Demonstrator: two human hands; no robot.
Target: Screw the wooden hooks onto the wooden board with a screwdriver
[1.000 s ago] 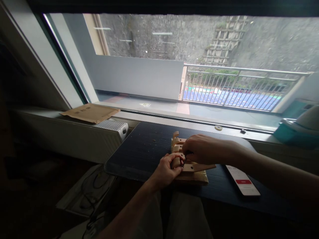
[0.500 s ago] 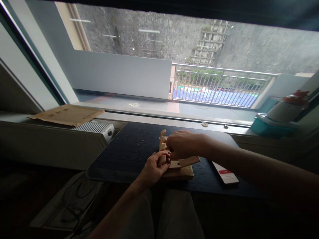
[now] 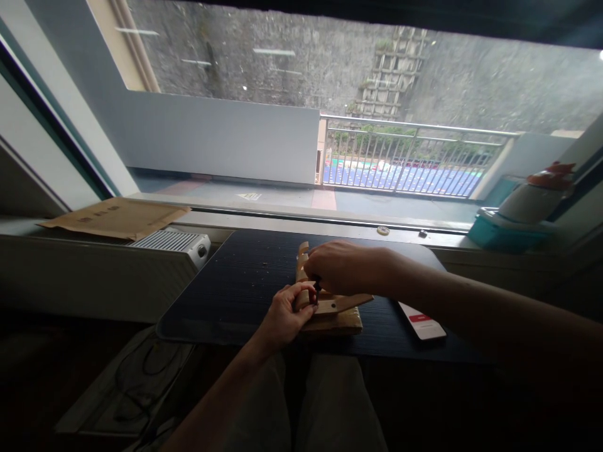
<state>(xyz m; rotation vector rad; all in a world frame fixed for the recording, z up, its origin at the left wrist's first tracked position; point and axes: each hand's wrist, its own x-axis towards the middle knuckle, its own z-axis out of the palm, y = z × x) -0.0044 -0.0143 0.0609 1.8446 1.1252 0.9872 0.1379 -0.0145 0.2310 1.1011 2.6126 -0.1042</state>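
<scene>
A pale wooden piece (image 3: 325, 306) with a dark round hole and curved prongs along its left side lies on a thicker wooden block (image 3: 346, 321). My left hand (image 3: 286, 314) is closed around the near curved prong (image 3: 303, 301), thumb and forefinger meeting beside the tool's tip. Just above it, my right hand (image 3: 334, 267) makes a fist on a dark screwdriver-like tool (image 3: 317, 286). Its thin shaft points down at the wood between my left fingertips. The fist hides the tool's handle and part of the wood.
The dark table (image 3: 226, 282) carries small crumbs and, to the right, a phone (image 3: 426, 323). Beyond its left edge are a heater (image 3: 176, 243) and a brown envelope (image 3: 117, 216). A teal box (image 3: 506, 232) and a roll of tape (image 3: 383, 231) sit on the sill.
The whole view has shifted slightly. My right fist has turned a little, and the tool's dark shaft shows more clearly below it. My left hand keeps its hold on the wood.
</scene>
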